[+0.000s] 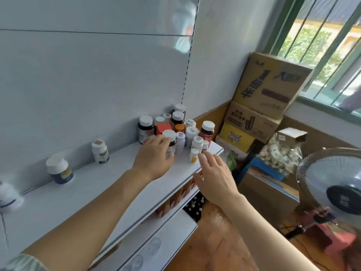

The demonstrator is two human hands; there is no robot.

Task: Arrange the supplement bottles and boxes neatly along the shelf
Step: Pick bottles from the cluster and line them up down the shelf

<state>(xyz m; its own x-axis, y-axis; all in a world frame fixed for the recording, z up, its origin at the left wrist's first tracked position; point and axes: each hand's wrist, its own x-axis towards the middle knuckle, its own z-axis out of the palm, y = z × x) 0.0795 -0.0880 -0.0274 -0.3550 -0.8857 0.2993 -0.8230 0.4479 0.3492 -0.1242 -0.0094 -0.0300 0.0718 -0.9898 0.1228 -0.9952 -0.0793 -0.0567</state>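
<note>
A white shelf (82,196) runs from lower left to the right. At its right end stands a crowded cluster of supplement bottles (187,132) with white caps, with a red box (163,128) among them. My left hand (154,156) wraps around a dark bottle with a white cap (169,136) at the cluster's front. My right hand (214,177) hovers open at the shelf's front edge, its fingertips close to a small white and yellow bottle (194,155). Three white bottles stand apart along the back: one (100,151), one (59,170), and one at the far left (8,196).
Stacked cardboard boxes (267,94) stand right of the shelf under a barred window. A bag of small packets (279,155) lies beside them. A standing fan (336,184) is at the right. Lower shelves (175,204) hold orange boxes and dark bottles.
</note>
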